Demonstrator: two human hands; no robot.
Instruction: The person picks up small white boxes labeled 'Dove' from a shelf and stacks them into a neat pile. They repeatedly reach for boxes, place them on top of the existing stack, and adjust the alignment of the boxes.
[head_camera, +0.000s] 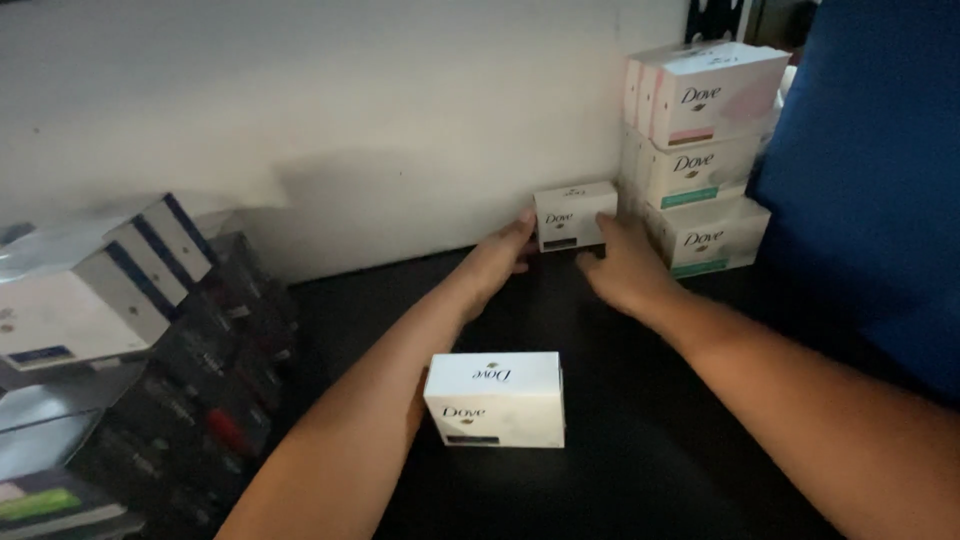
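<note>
A small white soap box (572, 214) stands on the dark surface against the white wall. My left hand (500, 258) touches its left side and my right hand (622, 265) touches its right side, so the box is held between them. A second white soap box (496, 398) lies nearer to me, just beside my left forearm. To the right of the held box rises a stack of white soap boxes (700, 150), three layers high.
At the left, a pile of white boxes with blue stripes (100, 285) and dark packages (215, 370) leans over the dark surface (640, 440). A blue panel (870, 170) fills the right side. The white wall (350, 110) closes off the back.
</note>
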